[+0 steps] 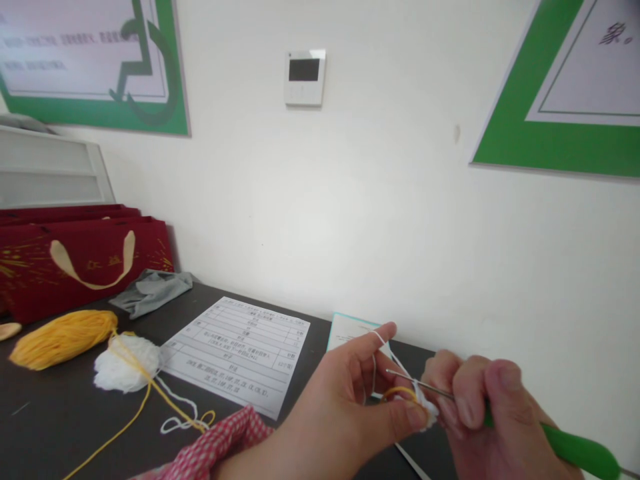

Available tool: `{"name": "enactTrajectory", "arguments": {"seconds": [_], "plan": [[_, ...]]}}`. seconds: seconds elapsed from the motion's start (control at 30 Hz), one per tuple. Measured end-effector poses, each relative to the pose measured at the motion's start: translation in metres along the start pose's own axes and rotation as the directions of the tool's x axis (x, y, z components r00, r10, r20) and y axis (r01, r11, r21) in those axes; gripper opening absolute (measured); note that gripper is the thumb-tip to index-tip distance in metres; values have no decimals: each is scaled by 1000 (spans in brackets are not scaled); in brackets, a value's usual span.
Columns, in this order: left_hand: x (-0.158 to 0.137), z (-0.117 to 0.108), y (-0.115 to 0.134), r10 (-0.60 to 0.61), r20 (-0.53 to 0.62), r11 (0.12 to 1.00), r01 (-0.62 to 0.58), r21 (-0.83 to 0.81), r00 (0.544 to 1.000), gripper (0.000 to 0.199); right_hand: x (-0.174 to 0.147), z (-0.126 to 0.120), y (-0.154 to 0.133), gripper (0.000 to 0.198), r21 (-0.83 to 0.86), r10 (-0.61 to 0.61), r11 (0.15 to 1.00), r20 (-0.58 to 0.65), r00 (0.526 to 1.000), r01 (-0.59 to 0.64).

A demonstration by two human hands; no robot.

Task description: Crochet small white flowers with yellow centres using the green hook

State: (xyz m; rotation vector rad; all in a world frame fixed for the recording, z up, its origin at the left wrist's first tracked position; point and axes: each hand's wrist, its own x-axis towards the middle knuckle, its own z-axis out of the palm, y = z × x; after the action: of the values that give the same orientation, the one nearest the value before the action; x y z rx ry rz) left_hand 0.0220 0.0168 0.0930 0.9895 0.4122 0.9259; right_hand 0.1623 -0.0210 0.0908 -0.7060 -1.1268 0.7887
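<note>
My left hand (350, 393) pinches a small piece of white crochet (427, 411) between thumb and fingers. White yarn runs from the piece up over its raised index finger, and a yellow strand (400, 391) loops beside the thumb. My right hand (493, 407) grips a crochet hook by its green handle (580, 450). The thin metal shaft (435, 389) points left, touching the white yarn at the top of the piece. Fingers partly hide the crochet piece.
On the dark table lie a yellow yarn skein (65, 339), a white yarn ball (125, 363) with trailing strands, and a printed sheet (240, 353). A grey cloth (153, 291) and red gift bags (100, 257) are at the left. A white card (350, 332) lies behind my left hand, near the wall.
</note>
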Motion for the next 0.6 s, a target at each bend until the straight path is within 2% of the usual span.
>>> {"name": "enactTrajectory", "arguments": {"seconds": [0.33, 0.4, 0.47, 0.53, 0.6], "plan": [[1, 1, -2, -33, -14, 999, 33, 24, 999, 89, 4, 7, -8, 53, -31, -9, 999, -69, 998, 7], [1, 1, -2, -35, -17, 999, 35, 24, 999, 88, 2, 7, -8, 53, -68, -20, 998, -73, 997, 15], [1, 2, -1, -32, -22, 999, 32, 29, 999, 89, -3, 9, -7, 52, -171, -95, 982, -88, 992, 79], [1, 4, 1, -18, -38, 999, 19, 28, 999, 94, -7, 10, -4, 48, -384, -254, 900, -73, 964, 208], [1, 5, 5, -22, -49, 1000, 22, 9, 999, 96, -9, 8, -1, 39, -599, -460, 700, 38, 887, 389]]}}
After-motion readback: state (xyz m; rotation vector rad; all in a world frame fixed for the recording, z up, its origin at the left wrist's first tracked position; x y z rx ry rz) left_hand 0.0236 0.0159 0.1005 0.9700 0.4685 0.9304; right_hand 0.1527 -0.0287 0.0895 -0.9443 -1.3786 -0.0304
